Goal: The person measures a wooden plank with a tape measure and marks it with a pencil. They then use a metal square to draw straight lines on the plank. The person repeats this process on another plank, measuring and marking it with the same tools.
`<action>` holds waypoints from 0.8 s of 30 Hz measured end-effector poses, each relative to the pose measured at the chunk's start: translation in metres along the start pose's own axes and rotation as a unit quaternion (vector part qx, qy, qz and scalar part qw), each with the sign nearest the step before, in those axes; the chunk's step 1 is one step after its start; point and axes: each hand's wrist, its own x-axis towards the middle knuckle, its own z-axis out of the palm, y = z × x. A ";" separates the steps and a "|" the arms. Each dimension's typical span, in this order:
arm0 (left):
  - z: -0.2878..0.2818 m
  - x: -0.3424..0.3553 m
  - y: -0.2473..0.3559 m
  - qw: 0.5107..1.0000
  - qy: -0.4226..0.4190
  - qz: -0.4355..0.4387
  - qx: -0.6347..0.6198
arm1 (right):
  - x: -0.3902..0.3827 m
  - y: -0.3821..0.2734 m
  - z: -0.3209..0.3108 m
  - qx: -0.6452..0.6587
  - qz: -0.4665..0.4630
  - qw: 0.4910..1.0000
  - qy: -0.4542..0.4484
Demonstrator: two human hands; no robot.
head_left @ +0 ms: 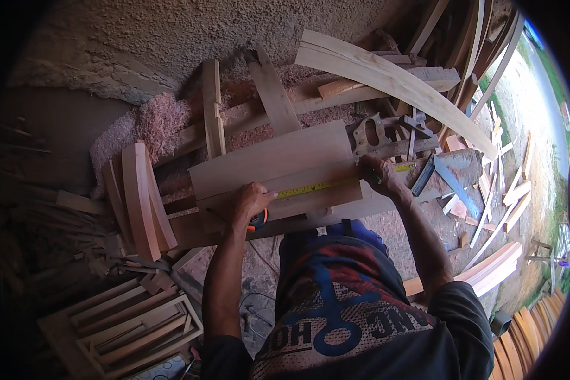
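Pale wooden boards [275, 155] lie side by side on the bench in front of me. A yellow tape measure [313, 187] is pulled out across them, its blade running past their right edge. My left hand [253, 201] is closed on the tape, with the orange-and-black case below its fingers. My right hand [380, 176] is closed at the right edge of the boards, where the blade passes by it. A small dark thing seems to be in its fingers, too dim to make out. Just beyond that hand lies a handsaw, its wooden handle [367, 134] showing.
A blue-bladed try square [455, 189] rests on the bench's right side. A long curved plank [392, 79] leans across the back. Curved wood pieces [142, 196] stand at left, near pink shavings [161, 117]. Wooden frames [133, 329] lie at lower left.
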 end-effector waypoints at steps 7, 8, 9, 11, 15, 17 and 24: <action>0.001 0.002 -0.004 1.000 0.002 0.018 0.008 | 0.004 -0.002 -0.004 -0.013 0.003 1.000 -0.021; 0.002 0.002 -0.005 1.000 -0.001 0.016 0.007 | 0.003 0.000 -0.003 0.003 0.011 1.000 -0.023; 0.002 0.001 -0.004 1.000 -0.005 0.014 0.004 | 0.003 0.001 -0.002 0.018 0.018 0.999 -0.027; 0.001 0.001 -0.003 1.000 -0.008 0.010 -0.004 | 0.002 0.002 -0.002 0.020 0.017 0.999 -0.022; 0.001 -0.002 0.001 1.000 -0.002 0.000 -0.018 | 0.002 0.005 -0.001 0.020 -0.003 1.000 -0.008; 0.003 -0.001 -0.002 1.000 0.002 0.011 -0.013 | 0.003 -0.002 -0.004 0.004 0.013 1.000 -0.022; 0.012 0.002 -0.011 1.000 0.002 0.000 -0.011 | 0.015 -0.043 -0.014 -0.043 0.044 0.997 0.054</action>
